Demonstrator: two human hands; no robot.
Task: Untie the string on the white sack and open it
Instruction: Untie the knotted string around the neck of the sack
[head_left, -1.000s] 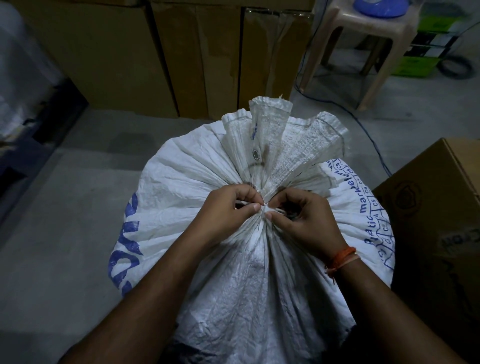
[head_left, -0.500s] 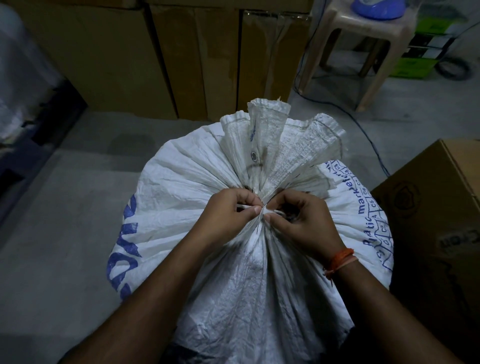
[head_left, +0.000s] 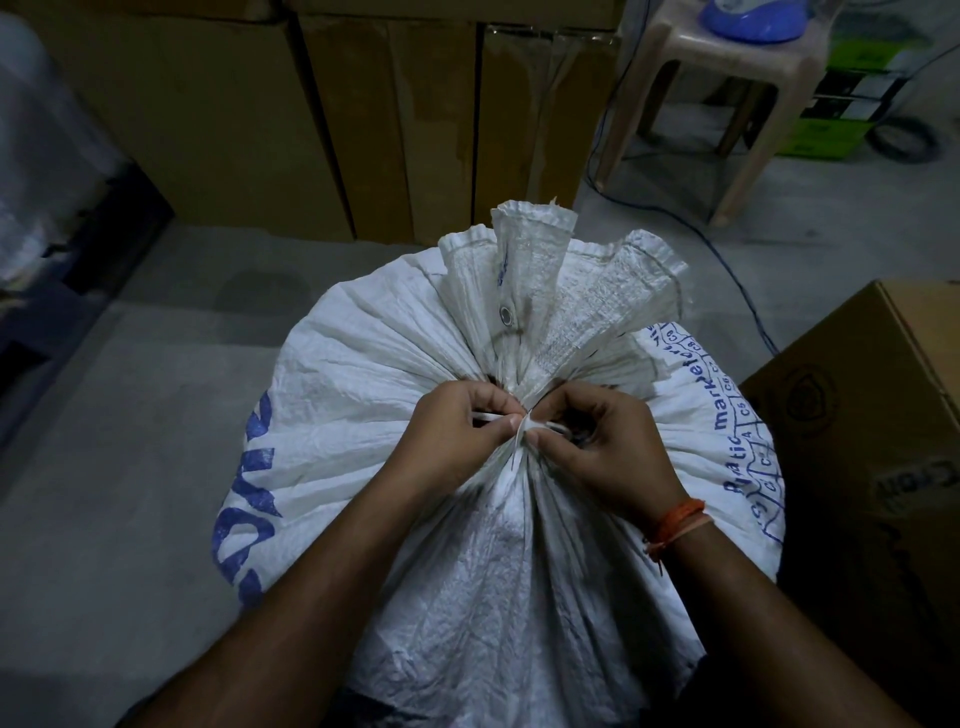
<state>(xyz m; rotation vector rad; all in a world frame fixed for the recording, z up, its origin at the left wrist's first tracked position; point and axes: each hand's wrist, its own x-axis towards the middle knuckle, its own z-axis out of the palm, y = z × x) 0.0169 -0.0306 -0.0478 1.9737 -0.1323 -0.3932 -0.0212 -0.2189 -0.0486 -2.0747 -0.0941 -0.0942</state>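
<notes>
The left hand (head_left: 457, 441) is pinching one end of the white string (head_left: 524, 423) and the right hand (head_left: 608, 447) is pinching the other, each grip closed on it right at the knot. The string is running crosswise between them, cinching the neck of the white sack (head_left: 493, 545), which is standing on the floor just below the person, so both hands are lying equally near

the knot of the string (head_left: 524, 427) is mostly hidden between the left hand (head_left: 457, 436) and right hand (head_left: 605, 447). the white sack (head_left: 363, 395) covers its own base, and its blue print curves away, unreadable.
</notes>
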